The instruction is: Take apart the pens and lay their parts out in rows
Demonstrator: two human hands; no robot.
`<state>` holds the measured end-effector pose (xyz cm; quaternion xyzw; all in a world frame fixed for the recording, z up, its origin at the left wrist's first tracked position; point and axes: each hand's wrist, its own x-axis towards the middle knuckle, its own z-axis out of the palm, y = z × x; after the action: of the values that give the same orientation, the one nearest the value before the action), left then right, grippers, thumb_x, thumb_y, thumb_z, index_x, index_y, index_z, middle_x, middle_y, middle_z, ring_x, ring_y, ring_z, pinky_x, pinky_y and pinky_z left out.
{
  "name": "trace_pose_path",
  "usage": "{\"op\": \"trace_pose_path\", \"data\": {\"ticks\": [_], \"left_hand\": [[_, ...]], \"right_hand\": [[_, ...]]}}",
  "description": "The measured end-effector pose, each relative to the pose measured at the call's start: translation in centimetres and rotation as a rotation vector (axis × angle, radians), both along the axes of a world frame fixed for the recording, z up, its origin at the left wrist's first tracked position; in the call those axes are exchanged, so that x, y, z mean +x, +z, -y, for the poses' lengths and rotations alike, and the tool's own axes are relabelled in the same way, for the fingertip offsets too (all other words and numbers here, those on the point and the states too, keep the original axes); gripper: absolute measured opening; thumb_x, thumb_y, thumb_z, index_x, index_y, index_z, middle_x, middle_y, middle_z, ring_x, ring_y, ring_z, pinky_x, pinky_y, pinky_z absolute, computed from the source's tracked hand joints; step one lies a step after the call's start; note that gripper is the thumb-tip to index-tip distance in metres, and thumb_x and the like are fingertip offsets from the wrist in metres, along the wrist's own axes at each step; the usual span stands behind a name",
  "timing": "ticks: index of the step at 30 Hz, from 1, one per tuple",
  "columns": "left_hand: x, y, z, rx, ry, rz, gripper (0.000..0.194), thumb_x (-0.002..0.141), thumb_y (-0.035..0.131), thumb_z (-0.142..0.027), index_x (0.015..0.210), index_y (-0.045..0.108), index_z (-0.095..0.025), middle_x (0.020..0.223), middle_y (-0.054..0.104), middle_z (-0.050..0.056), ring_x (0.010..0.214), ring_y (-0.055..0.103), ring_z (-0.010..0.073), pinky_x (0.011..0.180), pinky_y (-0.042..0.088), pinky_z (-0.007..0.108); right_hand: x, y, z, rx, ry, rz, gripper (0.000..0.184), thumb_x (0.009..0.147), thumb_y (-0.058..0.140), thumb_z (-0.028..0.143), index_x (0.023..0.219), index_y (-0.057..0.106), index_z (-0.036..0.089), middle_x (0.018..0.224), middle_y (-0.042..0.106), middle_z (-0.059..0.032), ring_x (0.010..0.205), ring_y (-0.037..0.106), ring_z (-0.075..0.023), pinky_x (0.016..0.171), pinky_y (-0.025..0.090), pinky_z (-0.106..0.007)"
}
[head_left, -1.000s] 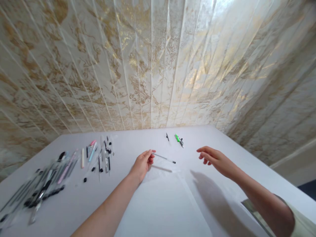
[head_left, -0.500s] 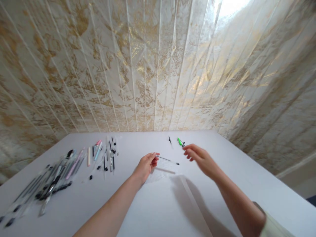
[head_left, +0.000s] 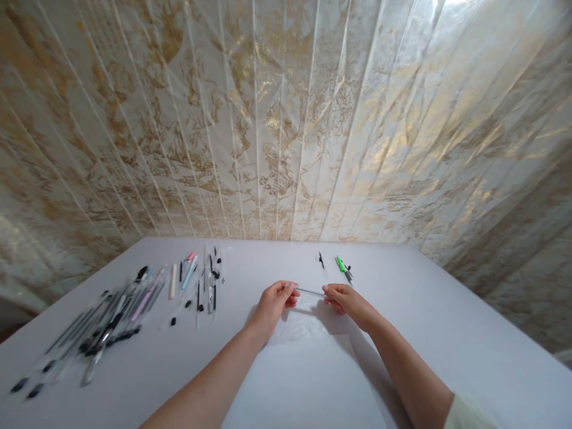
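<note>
Over the middle of the table, a thin, clear-grey pen (head_left: 310, 292) is stretched level between both hands. My left hand (head_left: 276, 302) pinches its left end between thumb and fingers. At the opposite end, my right hand (head_left: 347, 302) has its thumb and fingertips closed on the pen, hiding the dark tip. Below the hands lies a sheet of white paper (head_left: 304, 381), with a clear, crinkled plastic piece (head_left: 297, 330) by its top edge. Just beyond my right hand rests a green and grey pen (head_left: 341, 266).
A large heap of pens (head_left: 111, 316) with black caps covers the left of the white table (head_left: 420, 310). Nearer the middle are a cream pen (head_left: 173, 281), a blue pen (head_left: 189, 273) and several loose pen parts (head_left: 214, 274). A small black piece (head_left: 320, 260) lies at the back.
My right hand has come in from the right, past the green pen, and taken hold of the held pen's right end. My left hand keeps its grip. The view has shifted slightly left.
</note>
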<state>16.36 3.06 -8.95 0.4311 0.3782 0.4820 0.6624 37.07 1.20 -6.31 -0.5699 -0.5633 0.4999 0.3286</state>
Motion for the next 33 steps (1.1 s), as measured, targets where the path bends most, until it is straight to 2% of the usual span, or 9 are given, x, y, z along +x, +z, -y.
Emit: {"op": "trace_pose_path", "data": {"ticks": [5,8,10,13,16,22,25,28,33], "left_hand": [[-0.4,0.2,0.0,0.027,0.055,-0.052,0.035,0.071,0.067,-0.048,0.085,0.067,-0.015,0.077,0.064,0.004,0.064,0.053,0.0108,0.065,0.045,0.023],[-0.3,0.8,0.3,0.051,-0.015,-0.096,0.036,0.071,0.068,-0.049,0.085,0.067,-0.015,0.071,0.062,0.002,0.062,0.053,0.0111,0.064,0.044,0.023],[0.2,1.2,0.8,0.055,-0.091,-0.072,0.037,0.074,0.065,-0.050,0.085,0.066,-0.015,0.068,0.061,0.002,0.060,0.053,0.0110,0.063,0.043,0.023],[1.0,1.8,1.8,-0.001,-0.113,0.052,0.040,0.077,0.060,-0.053,0.089,0.065,-0.015,0.084,0.066,0.005,0.066,0.056,0.0121,0.060,0.043,0.023],[1.6,2.5,2.8,-0.105,-0.101,0.160,0.040,0.077,0.057,-0.057,0.084,0.060,-0.018,0.096,0.066,0.007,0.074,0.060,0.0164,0.056,0.044,0.024],[2.2,3.5,4.2,-0.037,-0.042,0.074,0.038,0.079,0.054,-0.057,0.074,0.052,-0.020,0.075,0.063,0.002,0.058,0.057,0.0141,0.047,0.041,0.023],[2.5,3.0,4.4,0.036,0.068,0.029,0.037,0.082,0.050,-0.055,0.068,0.047,-0.020,0.069,0.061,0.001,0.063,0.058,0.0153,0.056,0.044,0.026],[2.8,2.6,4.4,0.099,0.159,0.010,0.037,0.084,0.048,-0.051,0.065,0.044,-0.021,0.064,0.057,0.000,0.069,0.059,0.0159,0.067,0.046,0.027],[3.0,2.7,4.5,0.056,0.162,0.010,0.037,0.083,0.049,-0.052,0.064,0.042,-0.021,0.060,0.055,-0.001,0.068,0.059,0.0166,0.067,0.044,0.027]], "right_hand": [[-1.0,0.5,0.0,0.072,0.006,0.010,0.043,0.079,0.053,0.057,0.061,0.048,0.018,0.048,0.040,0.0062,0.046,0.032,-0.0074,0.047,0.024,-0.022],[-2.5,1.0,1.0,0.042,0.152,-0.025,0.037,0.079,0.055,0.053,0.071,0.052,0.017,0.061,0.053,0.0028,0.047,0.037,-0.0068,0.047,0.028,-0.021],[-4.0,1.1,1.9,-0.012,0.231,-0.081,0.036,0.083,0.052,0.052,0.074,0.052,0.017,0.061,0.053,0.0032,0.044,0.035,-0.0057,0.043,0.025,-0.021],[-6.5,0.9,3.1,-0.015,0.145,-0.154,0.034,0.086,0.047,0.050,0.073,0.049,0.018,0.049,0.042,0.0074,0.040,0.029,-0.0059,0.039,0.021,-0.020],[-8.1,0.7,3.9,-0.045,0.064,-0.273,0.041,0.086,0.045,0.055,0.065,0.042,0.020,0.045,0.039,0.0078,0.037,0.026,-0.0052,0.037,0.018,-0.021],[-8.9,0.8,4.4,-0.114,0.027,-0.510,0.046,0.082,0.052,0.057,0.058,0.035,0.021,0.042,0.031,0.0098,0.037,0.020,-0.0044,0.038,0.013,-0.021],[-9.7,0.2,4.5,-0.126,-0.014,-0.531,0.047,0.081,0.053,0.057,0.058,0.033,0.022,0.042,0.025,0.0103,0.037,0.018,-0.0048,0.039,0.012,-0.022],[-10.6,-0.8,4.6,-0.119,-0.095,-0.543,0.039,0.079,0.056,0.056,0.065,0.040,0.022,0.045,0.023,0.0103,0.039,0.017,-0.0059,0.040,0.012,-0.023],[-11.5,-1.6,4.9,-0.015,-0.189,-0.489,0.027,0.079,0.057,0.047,0.074,0.053,0.021,0.059,0.041,0.0037,0.050,0.037,-0.0107,0.047,0.027,-0.025]]}}
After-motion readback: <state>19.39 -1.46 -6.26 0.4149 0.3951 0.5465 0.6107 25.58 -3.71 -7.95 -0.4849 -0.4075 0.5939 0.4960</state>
